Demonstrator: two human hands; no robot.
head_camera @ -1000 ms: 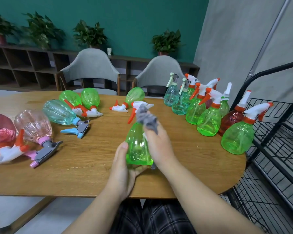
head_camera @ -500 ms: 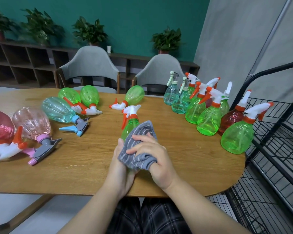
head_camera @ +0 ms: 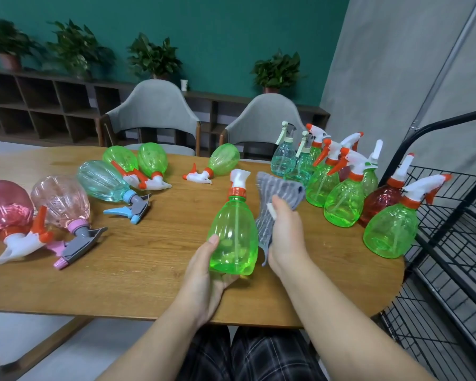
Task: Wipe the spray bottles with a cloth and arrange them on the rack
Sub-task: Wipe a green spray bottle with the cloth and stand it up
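Plastic, Cloth, Wood and Wire

The bottle [head_camera: 232, 232] in the left hand [head_camera: 204, 273] is clear green plastic, glossy and ribbed, with an opaque orange collar and white sprayer. The cloth [head_camera: 275, 199] gripped by the right hand [head_camera: 285, 237] is grey, matt and corded in soft ridges (a white tag shows). The surface [head_camera: 149, 257] is wood with visible grain and a low sheen. The rack [head_camera: 456, 243] is black wire, matt-coated. The chairs [head_camera: 154, 105] wear matt grey fabric.
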